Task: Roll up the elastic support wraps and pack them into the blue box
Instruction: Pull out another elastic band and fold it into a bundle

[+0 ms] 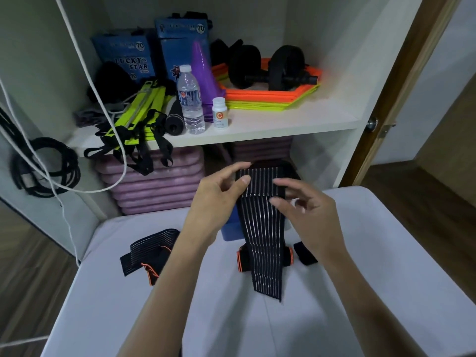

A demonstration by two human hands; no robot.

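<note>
Two hands: left hand (213, 199) and right hand (309, 215) pinch the wrap's top edge
Wrap (262, 228): black, white-striped, hanging unrolled onto tabletop (360, 279)

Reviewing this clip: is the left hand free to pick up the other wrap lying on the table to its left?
Probably not right now: the left hand is pinching the striped wrap being rolled. Nothing lies between it and the loose wrap.

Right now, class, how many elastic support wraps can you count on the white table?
2. One striped wrap is held up by both hands over the table's middle, its tail trailing down; another wrap lies bunched to its left. Others may be hidden.
</note>
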